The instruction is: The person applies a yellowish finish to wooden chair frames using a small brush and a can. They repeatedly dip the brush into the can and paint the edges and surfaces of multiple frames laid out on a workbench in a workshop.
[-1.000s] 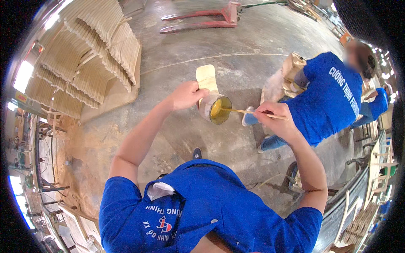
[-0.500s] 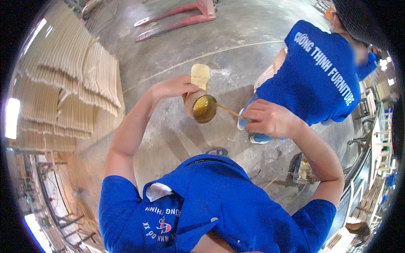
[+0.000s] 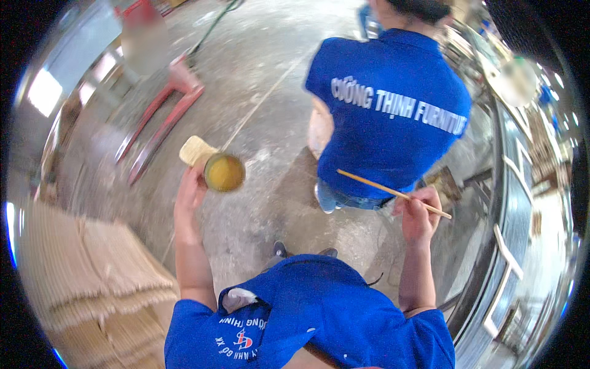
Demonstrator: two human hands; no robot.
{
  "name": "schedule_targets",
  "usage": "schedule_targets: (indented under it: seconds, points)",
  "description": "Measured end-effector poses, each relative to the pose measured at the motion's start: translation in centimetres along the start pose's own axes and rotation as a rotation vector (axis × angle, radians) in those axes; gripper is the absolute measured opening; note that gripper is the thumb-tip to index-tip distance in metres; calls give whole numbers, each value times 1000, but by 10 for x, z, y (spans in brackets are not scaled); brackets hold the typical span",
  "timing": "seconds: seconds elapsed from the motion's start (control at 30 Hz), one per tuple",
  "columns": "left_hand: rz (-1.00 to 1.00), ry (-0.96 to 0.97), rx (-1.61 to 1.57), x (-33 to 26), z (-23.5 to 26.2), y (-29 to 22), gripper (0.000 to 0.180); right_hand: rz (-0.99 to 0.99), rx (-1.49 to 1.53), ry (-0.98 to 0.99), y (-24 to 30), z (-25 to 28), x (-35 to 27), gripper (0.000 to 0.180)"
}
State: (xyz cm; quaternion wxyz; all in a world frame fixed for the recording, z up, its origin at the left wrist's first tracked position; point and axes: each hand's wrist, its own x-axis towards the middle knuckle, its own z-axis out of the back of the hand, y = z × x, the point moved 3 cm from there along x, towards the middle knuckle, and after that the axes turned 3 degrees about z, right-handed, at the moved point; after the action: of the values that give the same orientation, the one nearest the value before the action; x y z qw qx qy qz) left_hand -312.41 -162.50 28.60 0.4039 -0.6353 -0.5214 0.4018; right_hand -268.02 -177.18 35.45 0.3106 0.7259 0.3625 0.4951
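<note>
My left hand (image 3: pixel 192 186) is closed around a round cup (image 3: pixel 225 173) with amber-yellow liquid in it, its mouth facing up toward me. A pale yellow, flat, rounded piece (image 3: pixel 196 149) sticks out beside the cup from the same hand; its material is unclear. My right hand (image 3: pixel 420 215) pinches a thin wooden stick (image 3: pixel 369 182) near one end. The stick points up and left, apart from the cup, and overlaps the back of another person's shirt in the picture.
A person in a blue shirt (image 3: pixel 399 104) stands just ahead, back turned. A red pallet jack (image 3: pixel 161 117) rests on the concrete floor at left. Stacked wooden strips (image 3: pixel 98 264) rise at lower left. Along the right runs a long dark bench (image 3: pixel 491 270) with pale wooden pieces.
The stick has come out of the cup and moved right with my right hand. My left hand and the cup have shifted left. My view has turned right.
</note>
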Motion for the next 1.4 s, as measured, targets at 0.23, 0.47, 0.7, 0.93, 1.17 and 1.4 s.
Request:
schedule_targets:
  seconds: [0.23, 0.47, 0.7, 0.93, 1.17, 1.4]
  points:
    - [-25, 714, 345, 22, -175, 28, 29, 343, 296, -533, 77, 80, -77, 16]
    - [403, 1162, 223, -50, -461, 185, 29, 667, 160, -687, 187, 192, -217, 18]
    - [606, 868, 319, -41, -609, 344, 31, 646, -117, -1190, 270, 296, -387, 18]
    - [797, 572, 51, 19, -638, 413, 29, 551, -82, -1296, 283, 388, -393, 18]
    - [880, 335, -28, 67, -683, 471, 30, 362, -37, -1173, 250, 457, -316, 18]
    - [853, 63, -359, 233, -733, 522, 30, 301, -150, -1458, 216, 535, -197, 18]
